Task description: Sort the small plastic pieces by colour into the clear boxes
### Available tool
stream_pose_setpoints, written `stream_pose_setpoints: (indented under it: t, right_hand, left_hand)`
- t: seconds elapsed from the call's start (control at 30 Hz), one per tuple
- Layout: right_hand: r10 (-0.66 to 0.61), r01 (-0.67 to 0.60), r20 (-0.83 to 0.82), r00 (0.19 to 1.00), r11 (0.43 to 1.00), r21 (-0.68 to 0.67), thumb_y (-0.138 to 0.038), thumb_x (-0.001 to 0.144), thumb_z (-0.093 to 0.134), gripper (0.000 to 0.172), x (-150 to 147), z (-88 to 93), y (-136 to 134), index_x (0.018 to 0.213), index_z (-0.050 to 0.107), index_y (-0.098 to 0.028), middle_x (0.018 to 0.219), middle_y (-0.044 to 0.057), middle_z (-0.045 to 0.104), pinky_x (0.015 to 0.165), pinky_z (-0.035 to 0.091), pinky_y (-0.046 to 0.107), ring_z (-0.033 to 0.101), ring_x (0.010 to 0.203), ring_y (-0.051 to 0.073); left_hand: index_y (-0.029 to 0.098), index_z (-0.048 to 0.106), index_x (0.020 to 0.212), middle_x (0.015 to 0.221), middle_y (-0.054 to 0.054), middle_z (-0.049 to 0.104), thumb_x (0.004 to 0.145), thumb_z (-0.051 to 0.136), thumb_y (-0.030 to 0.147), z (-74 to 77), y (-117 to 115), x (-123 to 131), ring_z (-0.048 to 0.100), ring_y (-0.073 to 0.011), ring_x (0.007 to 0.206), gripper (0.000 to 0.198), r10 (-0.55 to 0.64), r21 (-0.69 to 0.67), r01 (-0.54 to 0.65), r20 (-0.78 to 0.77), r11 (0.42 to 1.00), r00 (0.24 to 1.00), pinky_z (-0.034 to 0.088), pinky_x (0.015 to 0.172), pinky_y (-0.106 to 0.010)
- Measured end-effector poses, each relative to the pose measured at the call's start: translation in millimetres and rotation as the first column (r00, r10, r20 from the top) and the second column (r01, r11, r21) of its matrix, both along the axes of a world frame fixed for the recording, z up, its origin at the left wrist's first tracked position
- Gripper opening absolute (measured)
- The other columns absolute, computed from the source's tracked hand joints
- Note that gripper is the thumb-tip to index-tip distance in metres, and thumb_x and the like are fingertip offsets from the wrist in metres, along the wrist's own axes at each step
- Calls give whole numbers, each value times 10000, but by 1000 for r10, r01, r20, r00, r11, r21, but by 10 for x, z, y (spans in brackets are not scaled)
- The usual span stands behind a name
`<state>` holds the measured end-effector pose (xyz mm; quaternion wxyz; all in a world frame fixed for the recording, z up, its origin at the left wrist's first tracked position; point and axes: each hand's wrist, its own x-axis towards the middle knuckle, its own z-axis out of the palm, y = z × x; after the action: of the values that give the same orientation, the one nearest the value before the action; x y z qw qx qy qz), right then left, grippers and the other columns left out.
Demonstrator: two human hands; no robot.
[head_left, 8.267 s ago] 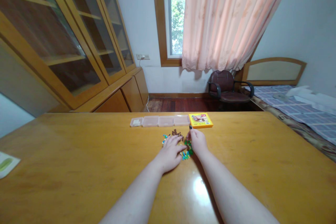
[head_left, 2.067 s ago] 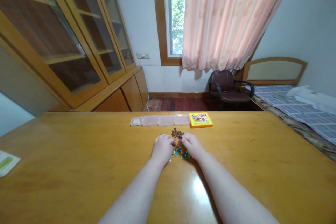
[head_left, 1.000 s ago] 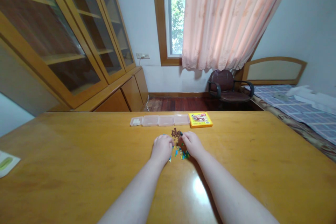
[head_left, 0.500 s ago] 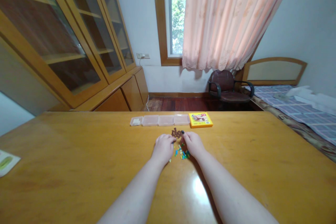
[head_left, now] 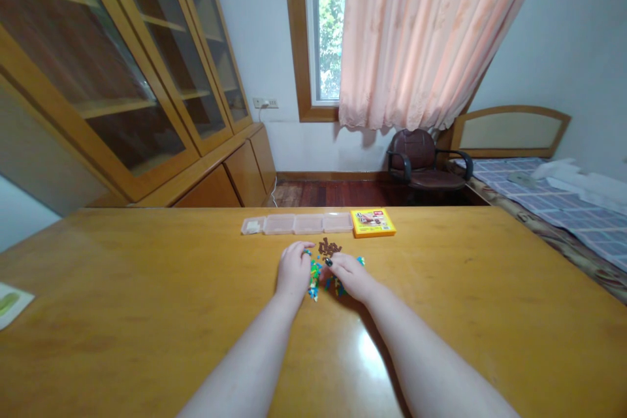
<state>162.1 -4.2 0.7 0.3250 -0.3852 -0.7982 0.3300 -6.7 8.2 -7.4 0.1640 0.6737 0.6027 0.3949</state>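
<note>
1. The left hand point(head_left: 292, 271) lay on the counter point(head_left: 147, 287), with its fingers bent down over the little blue and green pieces point(head_left: 313, 282). I could not tell if its grip held one.
2. The right hand point(head_left: 349, 274) lay just beside it, fingers curled toward the same pile. Its grip was hidden too.
3. The coloured bits sat between both hands. A small heap of brown pieces point(head_left: 329, 247) lay just behind them.
4. I think slow, soft fingers suited this best, since such tiny bits slide and scatter.
5. It looked wise to keep the colours away from the brown heap. The clear divided box point(head_left: 296, 224) and the yellow box point(head_left: 372, 223) stood near, farther back.
</note>
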Motion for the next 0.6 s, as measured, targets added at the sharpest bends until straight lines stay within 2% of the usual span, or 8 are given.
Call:
stream_pose_setpoints:
  t: [0.17, 0.3, 0.47, 0.6]
  right_hand:
    - [106, -108, 32, 994, 992, 65, -278, 937, 304, 415, -59, 63, -60, 824, 692, -184, 821, 35, 683, 807, 395, 284, 568, 797, 165]
    - [201, -201, 13, 980, 977, 67, -321, 953, 290, 415, -115, 108, -103, 872, 676, -193, 893, 32, 693, 840, 388, 282, 587, 855, 164]
    - [146, -159, 152, 978, 984, 76, -341, 933, 357, 345, -155, 134, -141, 889, 672, -208, 903, 37, 675, 830, 376, 291, 558, 883, 181]
    - [151, -175, 216, 964, 980, 94, -336, 908, 420, 274, -153, 126, -148, 927, 668, -220, 908, 33, 667, 817, 367, 289, 540, 880, 182]
  left_hand:
    - [207, 635, 906, 1007, -33, 643, 747, 364, 128, -7, 25, -46, 546, -187, 1011, 324, 63, 25, -64, 32, 998, 997, 411, 954, -346]
    - [200, 628, 894, 1002, -41, 637, 740, 372, 135, -7, 40, -51, 544, -190, 1010, 306, 90, 29, -92, 51, 995, 995, 407, 965, -348]
    - [203, 626, 878, 997, -42, 634, 736, 383, 139, 6, 37, -34, 541, -193, 1010, 289, 79, 19, -80, 47, 997, 996, 403, 969, -359]
    - [209, 626, 879, 1008, -38, 633, 745, 385, 139, 3, 32, -27, 538, -192, 1019, 284, 88, 15, -89, 52, 996, 995, 401, 975, -362]
